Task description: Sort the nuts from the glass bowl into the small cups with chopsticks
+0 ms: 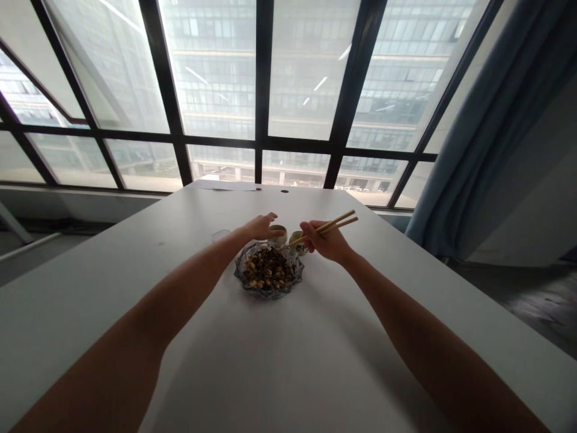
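A glass bowl [241, 278] full of dark and yellowish pieces sits mid-table. Behind it stand two small cups: one [278, 233] on the left and one [296, 238] on the right. My left hand [260, 227] reaches over the bowl's far rim, fingers extended toward the left cup, touching or almost touching it. My right hand [327, 242] grips a pair of wooden chopsticks [339, 222]; their tips point down-left toward the right cup and the bowl. A small clear object [220, 234] lies just left of my left wrist.
The white table [288, 361] runs to a large black-framed window [264, 90]. A sheet of paper [228, 186] and a dark spot [284, 191] lie at the far edge. A blue curtain [491, 132] hangs at the right.
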{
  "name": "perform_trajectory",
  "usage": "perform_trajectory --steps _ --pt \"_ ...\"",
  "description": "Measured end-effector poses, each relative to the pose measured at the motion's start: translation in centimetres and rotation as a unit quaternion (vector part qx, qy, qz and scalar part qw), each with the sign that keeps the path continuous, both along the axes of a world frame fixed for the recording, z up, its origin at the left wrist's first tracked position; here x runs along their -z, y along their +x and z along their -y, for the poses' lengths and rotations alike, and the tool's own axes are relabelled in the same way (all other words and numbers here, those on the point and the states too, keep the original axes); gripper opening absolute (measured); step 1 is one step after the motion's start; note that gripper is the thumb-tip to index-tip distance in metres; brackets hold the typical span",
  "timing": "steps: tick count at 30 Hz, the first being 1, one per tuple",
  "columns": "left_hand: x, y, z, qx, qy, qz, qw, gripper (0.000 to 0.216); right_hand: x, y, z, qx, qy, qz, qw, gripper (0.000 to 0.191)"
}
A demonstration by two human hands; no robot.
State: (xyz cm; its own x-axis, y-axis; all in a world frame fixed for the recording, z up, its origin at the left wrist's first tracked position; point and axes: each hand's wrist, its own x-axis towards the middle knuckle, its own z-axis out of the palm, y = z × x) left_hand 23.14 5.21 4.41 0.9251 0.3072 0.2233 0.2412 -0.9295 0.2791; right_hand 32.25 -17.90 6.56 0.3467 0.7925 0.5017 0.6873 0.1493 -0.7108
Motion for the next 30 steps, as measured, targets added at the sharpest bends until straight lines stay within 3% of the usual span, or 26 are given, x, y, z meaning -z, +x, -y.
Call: perform_trajectory --steps 6,9,12,17,25,30 --pt "0.9 -8.0 -2.7 -0.041 0.069 0.092 0.993 0.068 0.5 -0.1 -0.5 -0.028 -0.029 -0.012 0.999 0.062" --pt "2.9 -11.9 -4.0 -0.098 0.063 0.142 0.983 0.073 0.6 -0.3 -0.5 -0.025 -0.022 -0.034 0.999 0.063" --pt "5.5 -14.1 -4.9 -0.137 0.005 0.198 0.971 0.084 0.6 -0.5 -0.5 -0.012 -0.009 -0.052 0.999 0.063" --pt "7.9 -14.7 -5.3 -0.179 -0.084 0.232 0.953 0.093 0.9 -0.2 -0.9 0.038 0.031 -0.123 0.991 0.066" --pt "7.6 -14.6 -4.9 -0.181 -0.115 0.214 0.953 0.073 2.1 1.7 -2.0 0.104 0.035 -0.354 0.929 0.045" --pt "8.0 -14.5 -4.9 -0.134 -0.082 0.269 0.950 0.068 2.3 1.5 -2.1 0.106 0.022 -0.367 0.924 0.043"
